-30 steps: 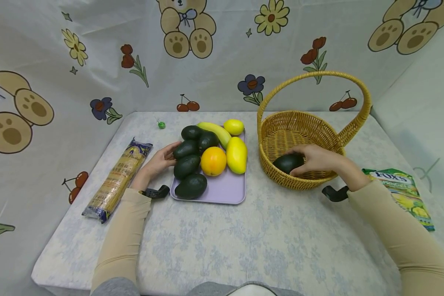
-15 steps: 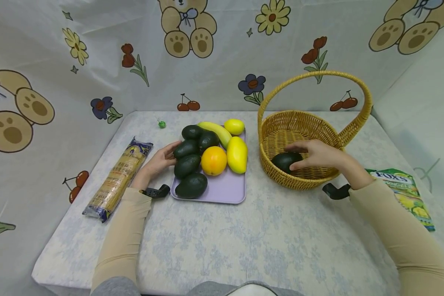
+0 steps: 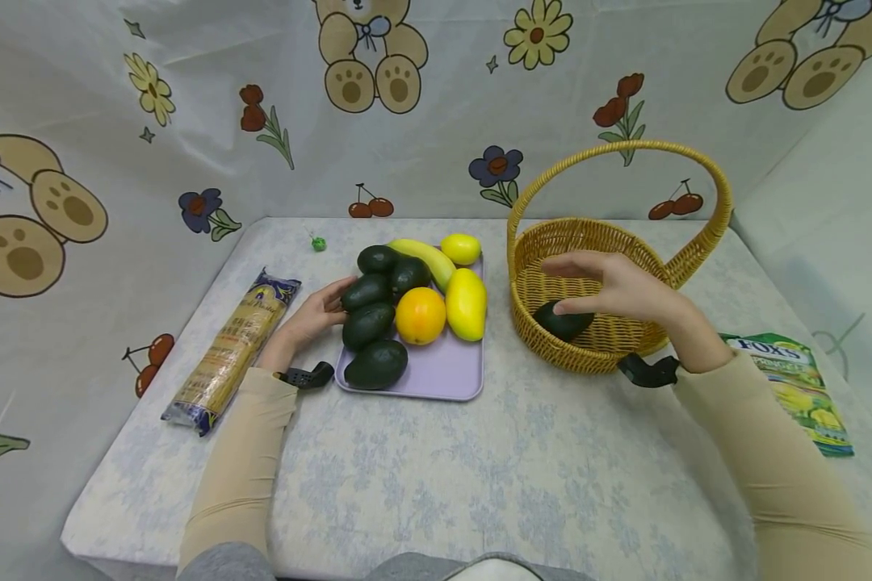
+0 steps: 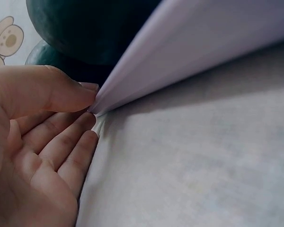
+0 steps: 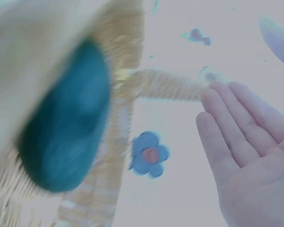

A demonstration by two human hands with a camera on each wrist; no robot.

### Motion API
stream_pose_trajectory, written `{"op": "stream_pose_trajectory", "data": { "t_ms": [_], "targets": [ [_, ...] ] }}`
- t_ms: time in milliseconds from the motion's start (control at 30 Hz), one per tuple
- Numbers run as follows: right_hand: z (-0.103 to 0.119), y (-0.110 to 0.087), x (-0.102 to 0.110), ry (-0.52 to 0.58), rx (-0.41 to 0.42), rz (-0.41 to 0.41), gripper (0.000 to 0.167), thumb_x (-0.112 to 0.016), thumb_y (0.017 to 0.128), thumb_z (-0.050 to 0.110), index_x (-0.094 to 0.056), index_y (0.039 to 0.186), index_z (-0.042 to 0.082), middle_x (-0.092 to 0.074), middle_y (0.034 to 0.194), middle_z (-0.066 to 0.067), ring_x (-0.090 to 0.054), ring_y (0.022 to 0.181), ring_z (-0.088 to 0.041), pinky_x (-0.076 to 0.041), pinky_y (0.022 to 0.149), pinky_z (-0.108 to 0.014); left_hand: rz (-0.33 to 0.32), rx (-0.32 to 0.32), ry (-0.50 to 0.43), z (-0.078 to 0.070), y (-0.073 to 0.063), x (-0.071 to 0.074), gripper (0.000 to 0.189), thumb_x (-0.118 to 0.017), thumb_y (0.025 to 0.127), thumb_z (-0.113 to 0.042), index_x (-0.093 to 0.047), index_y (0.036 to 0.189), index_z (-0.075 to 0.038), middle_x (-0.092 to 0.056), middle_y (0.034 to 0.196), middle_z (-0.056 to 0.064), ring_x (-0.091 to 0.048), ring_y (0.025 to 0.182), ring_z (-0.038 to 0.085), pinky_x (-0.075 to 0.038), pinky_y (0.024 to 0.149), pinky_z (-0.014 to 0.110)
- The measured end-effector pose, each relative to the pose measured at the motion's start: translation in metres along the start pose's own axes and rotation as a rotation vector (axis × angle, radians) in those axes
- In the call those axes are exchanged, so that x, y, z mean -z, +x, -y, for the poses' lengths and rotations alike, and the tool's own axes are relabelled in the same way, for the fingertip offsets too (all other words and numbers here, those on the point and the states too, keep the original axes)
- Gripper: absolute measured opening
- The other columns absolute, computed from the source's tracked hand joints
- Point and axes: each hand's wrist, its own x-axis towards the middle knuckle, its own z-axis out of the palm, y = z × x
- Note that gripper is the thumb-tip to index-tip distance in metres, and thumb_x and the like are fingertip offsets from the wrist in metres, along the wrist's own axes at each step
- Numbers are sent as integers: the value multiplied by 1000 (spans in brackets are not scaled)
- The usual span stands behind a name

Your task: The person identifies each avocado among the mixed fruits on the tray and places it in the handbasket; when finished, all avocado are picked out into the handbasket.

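Observation:
In the head view, my right hand point(image 3: 610, 286) hovers over the wicker basket point(image 3: 589, 230), fingers spread and holding nothing. Below it a dark green avocado point(image 3: 563, 323) lies on the basket floor; the right wrist view shows this avocado point(image 5: 68, 123) apart from the straight fingers point(image 5: 227, 127). My left hand point(image 3: 312, 319) is at the left edge of the lilac tray point(image 3: 446, 375). Up close, the thumb and fingers of this hand point(image 4: 42, 137) pinch the tray rim point(image 4: 128, 80). Several avocados point(image 3: 366, 327) line the tray's left side, beside the fingers.
Also on the tray are an orange point(image 3: 420, 315), a mango point(image 3: 466, 305), a lemon point(image 3: 461, 248) and a long yellow-green fruit point(image 3: 429, 260). A spaghetti pack point(image 3: 236, 347) lies left, a green FOX'S bag point(image 3: 799, 387) right. The basket's tall handle point(image 3: 618, 147) arches above it.
My right hand has let go of the avocado, which stays in the basket, and has risen with its fingers spreading. The left hand has kept its place at the tray.

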Motion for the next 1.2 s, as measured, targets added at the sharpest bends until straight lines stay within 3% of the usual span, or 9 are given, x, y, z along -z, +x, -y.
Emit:
{"op": "stream_pose_trajectory", "data": {
  "t_ms": [300,400,500,633,733,867,1033,1200],
  "targets": [
    [32,24,-21,112,210,39,57,-76,80,13,-53,132,7,-55,130,-6,-52,116,-17,-43,97,-31,-3,10,-21,1,0,2,71,-50,85,15,-20,148,3,-19,153,19,-20,138,34,-27,108,48],
    [40,36,-32,154,279,65,58,-76,80,11,-53,132,5,-54,131,-8,-52,118,-20,-42,99,-31,-2,23,-33,2,0,3,71,-50,86,15,-20,149,1,-19,153,17,-20,139,33,-28,107,48],
    [48,48,-47,183,317,96,58,-76,80,12,-52,132,3,-53,132,-9,-51,119,-20,-41,100,-36,-4,12,-37,12,4,6,71,-50,87,14,-21,149,-2,-20,154,15,-21,139,31,-28,108,46],
    [55,67,-69,236,346,152,59,-76,80,14,-52,132,1,-53,132,-11,-50,120,-17,-40,101,-39,-11,-4,-23,26,9,9,71,-50,87,14,-23,150,-6,-22,154,12,-23,138,29,-28,108,46],
    [60,80,-87,289,385,183,58,-76,79,11,-52,130,-2,-53,131,-15,-50,120,-20,-40,101,-42,-11,1,-15,25,9,9,71,-50,87,14,-23,150,-6,-21,154,12,-23,138,29,-29,107,47],
    [65,94,-110,330,423,210,58,-77,78,9,-52,129,-4,-54,130,-16,-51,119,-27,-41,101,-41,-1,-1,-29,18,7,7,71,-49,87,15,-21,149,-2,-20,154,15,-21,139,32,-30,107,47],
    [68,105,-133,300,401,254,60,-78,79,20,-54,130,1,-56,129,-12,-52,118,-24,-41,100,-30,9,7,-17,3,1,2,71,-49,85,16,-19,148,3,-18,153,19,-20,138,34,-29,107,48],
    [69,112,-147,294,410,270,58,-78,78,17,-54,128,-1,-57,125,-17,-54,115,-30,-42,99,-30,8,7,1,2,2,3,70,-49,85,16,-19,148,4,-18,153,19,-20,138,34,-31,106,47]
  ]
}}
